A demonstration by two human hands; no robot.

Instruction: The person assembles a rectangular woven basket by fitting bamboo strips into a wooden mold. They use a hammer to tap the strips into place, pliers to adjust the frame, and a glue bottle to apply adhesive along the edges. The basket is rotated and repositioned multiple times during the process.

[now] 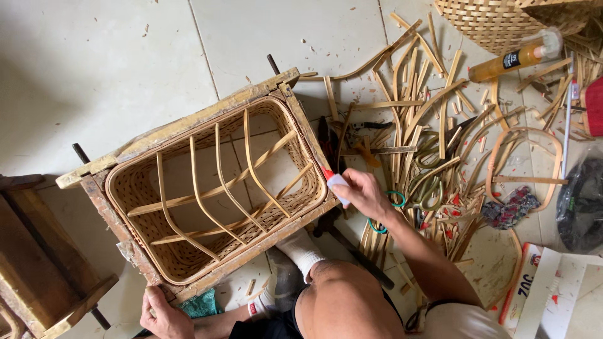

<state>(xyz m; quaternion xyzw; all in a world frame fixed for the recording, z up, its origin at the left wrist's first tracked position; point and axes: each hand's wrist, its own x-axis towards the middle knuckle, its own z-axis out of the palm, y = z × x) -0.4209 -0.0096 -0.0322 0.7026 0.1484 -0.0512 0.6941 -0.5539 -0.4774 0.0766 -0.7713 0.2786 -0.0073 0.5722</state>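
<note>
A woven bamboo basket (135, 188) sits inside a worn wooden frame (188, 122) on the tiled floor. Thin curved bamboo ribs cross its open top. My right hand (361, 191) holds a small white glue bottle with a red tip (333, 180), the tip touching the basket's right rim. My left hand (164, 314) grips the frame's near corner at the bottom. My bent knee (345, 298) and a white-socked foot (301, 251) rest against the frame's near side.
Many loose bamboo strips (414, 113) and offcuts litter the floor to the right, with a bent bamboo hoop (526, 166), an orange bottle (512, 59), another woven basket (496, 22), a dark bag (581, 201) and a wooden stool (38, 251) at left.
</note>
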